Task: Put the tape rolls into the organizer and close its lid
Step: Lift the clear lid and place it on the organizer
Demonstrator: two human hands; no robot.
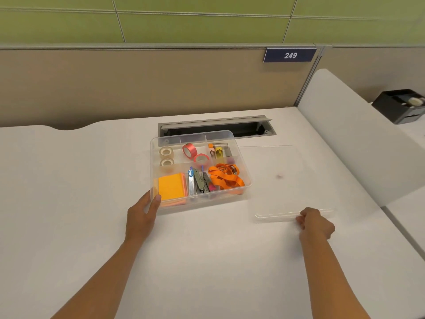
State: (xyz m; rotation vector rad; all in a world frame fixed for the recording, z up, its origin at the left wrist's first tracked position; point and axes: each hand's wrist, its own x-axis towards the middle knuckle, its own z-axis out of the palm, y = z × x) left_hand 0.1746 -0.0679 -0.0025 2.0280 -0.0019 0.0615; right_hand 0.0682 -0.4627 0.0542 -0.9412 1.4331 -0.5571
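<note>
Clear plastic forms the organizer, which sits open on the white bench. Our left grip is at its near left corner, thumb pressed on the front wall and fingers along the left side, so it is closed loosely on the box itself. Just beyond this grip, in the near left compartment, lies an orange sticky note pad. Farther off, in the far left compartment, we see two clear tape rolls lying flat, one behind the other. Beside them, in the far middle compartment, are two red tape rolls, one tilted on edge and one lying flat. To the right of the left grip, along the front row, are some metal clippers and small tools, then an orange lanyard.

Our right grip is curled narrow on the near edge of the transparent lid, which lies flat on the bench just right of the organizer, stretching away from this grip. We cannot tell how firmly the fingers pinch the rim. Far beyond and right of this grip, a black tape dispenser stands on a neighbouring desk behind a white divider.
</note>
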